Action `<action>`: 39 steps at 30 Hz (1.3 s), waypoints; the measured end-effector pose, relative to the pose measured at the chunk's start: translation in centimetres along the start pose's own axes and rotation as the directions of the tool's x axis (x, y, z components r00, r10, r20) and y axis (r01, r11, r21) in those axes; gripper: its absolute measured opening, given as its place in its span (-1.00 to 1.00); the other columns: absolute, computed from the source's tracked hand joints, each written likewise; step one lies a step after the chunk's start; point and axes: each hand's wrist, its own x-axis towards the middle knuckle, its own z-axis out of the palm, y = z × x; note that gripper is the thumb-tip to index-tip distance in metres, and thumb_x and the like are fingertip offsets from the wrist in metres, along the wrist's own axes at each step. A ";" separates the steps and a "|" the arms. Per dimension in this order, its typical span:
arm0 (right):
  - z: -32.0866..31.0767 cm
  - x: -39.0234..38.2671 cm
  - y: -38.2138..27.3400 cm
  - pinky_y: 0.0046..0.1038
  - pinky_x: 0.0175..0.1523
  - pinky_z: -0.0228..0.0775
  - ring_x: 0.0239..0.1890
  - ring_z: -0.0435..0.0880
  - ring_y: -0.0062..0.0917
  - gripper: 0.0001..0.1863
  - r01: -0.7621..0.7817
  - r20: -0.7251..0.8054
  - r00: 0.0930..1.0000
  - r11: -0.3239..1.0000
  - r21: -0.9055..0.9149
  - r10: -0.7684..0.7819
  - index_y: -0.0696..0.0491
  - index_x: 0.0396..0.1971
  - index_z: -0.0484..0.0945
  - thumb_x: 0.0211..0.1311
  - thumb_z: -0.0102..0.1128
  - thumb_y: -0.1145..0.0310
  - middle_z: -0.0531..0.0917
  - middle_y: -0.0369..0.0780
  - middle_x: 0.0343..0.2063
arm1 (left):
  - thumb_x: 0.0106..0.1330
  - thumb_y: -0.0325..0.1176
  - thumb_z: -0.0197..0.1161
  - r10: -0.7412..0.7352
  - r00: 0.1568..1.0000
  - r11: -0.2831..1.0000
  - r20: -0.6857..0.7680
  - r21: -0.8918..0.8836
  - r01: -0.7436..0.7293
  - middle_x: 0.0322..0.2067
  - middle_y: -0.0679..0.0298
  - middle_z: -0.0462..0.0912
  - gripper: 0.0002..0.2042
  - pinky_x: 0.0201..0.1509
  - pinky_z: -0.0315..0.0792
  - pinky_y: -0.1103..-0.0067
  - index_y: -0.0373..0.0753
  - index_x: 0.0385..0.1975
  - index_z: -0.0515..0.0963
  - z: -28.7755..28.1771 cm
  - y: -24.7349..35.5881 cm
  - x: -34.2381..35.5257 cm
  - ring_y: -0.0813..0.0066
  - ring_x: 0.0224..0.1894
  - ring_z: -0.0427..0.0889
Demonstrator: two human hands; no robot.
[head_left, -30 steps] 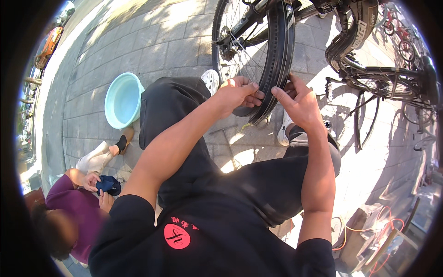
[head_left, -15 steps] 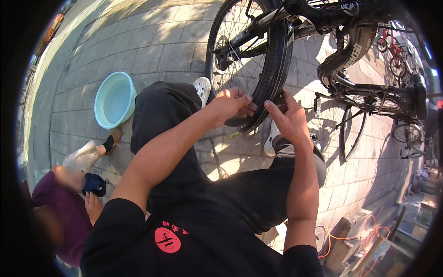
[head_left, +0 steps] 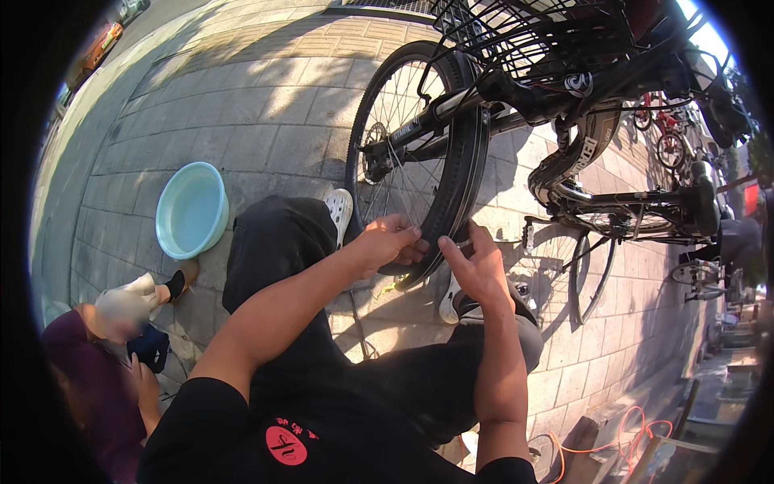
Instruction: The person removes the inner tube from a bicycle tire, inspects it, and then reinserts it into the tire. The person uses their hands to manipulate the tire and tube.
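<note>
A black bicycle tyre (head_left: 459, 173) circles the spoked front wheel (head_left: 403, 189) of a dark bicycle and looks loose along its lower right side. My left hand (head_left: 389, 244) is closed at the tyre's lower edge, thumb against the curled fingers. On the other side, my right hand (head_left: 481, 270) grips the tyre with its thumb in front and its fingers behind. The tyre's lower end hangs between my knees. Whether an inner tube lies inside cannot be made out.
A pale blue basin (head_left: 219, 227) stands on the paving to the left. Below it sits a person in a purple top (head_left: 93, 387). The bicycle's black basket (head_left: 524, 44) and frame reach in from the upper right. An orange cable (head_left: 629, 440) lies at the lower right.
The view has tilted up, so the wheel, basin and hands sit lower in the picture and the basket has come into view. Both hands stay on the tyre.
</note>
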 end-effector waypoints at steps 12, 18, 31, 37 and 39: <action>0.5 -0.1 0.0 -0.29 -0.02 0.58 -0.19 0.74 -0.29 -0.42 0.007 -0.032 0.999 1.000 0.017 -0.007 0.26 0.12 0.58 0.35 0.36 0.06 0.69 0.04 -0.10 | 0.59 -0.17 0.21 0.013 1.000 1.000 0.022 -0.015 -0.013 -0.10 0.15 0.77 -0.72 -0.10 0.56 0.49 -0.26 0.02 0.48 -0.2 -0.7 0.4 0.36 -0.14 0.78; 1.1 0.3 0.6 -0.35 -0.08 0.57 -0.28 0.73 -0.42 -0.55 0.057 -0.034 0.998 0.993 0.106 -0.054 0.19 0.02 0.64 0.36 0.37 0.11 0.76 -0.12 -0.33 | 0.59 -0.24 0.16 0.025 1.000 0.998 -0.015 0.051 -0.025 -0.08 0.16 0.80 -0.74 -0.22 0.49 0.57 -0.29 0.06 0.48 -0.2 -0.2 -0.2 0.42 -0.19 0.80; 1.3 0.1 0.7 -0.39 -0.13 0.55 -0.31 0.68 -0.52 -0.57 0.116 -0.052 0.993 0.983 0.140 -0.110 0.22 0.02 0.63 0.41 0.36 0.15 0.74 -0.15 -0.35 | 0.61 -0.23 0.14 0.046 0.999 0.998 0.016 0.047 -0.047 -0.13 0.19 0.77 -0.77 -0.28 0.44 0.58 -0.27 0.01 0.47 -0.5 -1.2 0.8 0.44 -0.19 0.79; 1.5 0.1 1.3 -0.40 -0.13 0.55 -0.30 0.69 -0.52 -0.53 0.102 -0.061 0.994 0.986 0.134 -0.095 0.24 0.09 0.60 0.41 0.35 0.15 0.74 -0.14 -0.33 | 0.62 -0.23 0.12 0.021 1.000 0.998 0.013 0.061 -0.021 -0.11 0.19 0.77 -0.76 -0.24 0.46 0.58 -0.27 0.05 0.44 -0.5 -0.8 0.5 0.44 -0.16 0.79; 1.4 0.2 1.3 -0.38 -0.09 0.56 -0.26 0.70 -0.49 -0.49 0.090 -0.053 0.995 0.988 0.129 -0.084 0.24 0.13 0.58 0.41 0.35 0.13 0.74 -0.12 -0.30 | 0.62 -0.23 0.12 0.013 1.000 0.998 0.007 0.065 -0.014 -0.11 0.19 0.77 -0.75 -0.23 0.47 0.58 -0.28 0.07 0.43 -0.4 -0.5 0.1 0.44 -0.16 0.79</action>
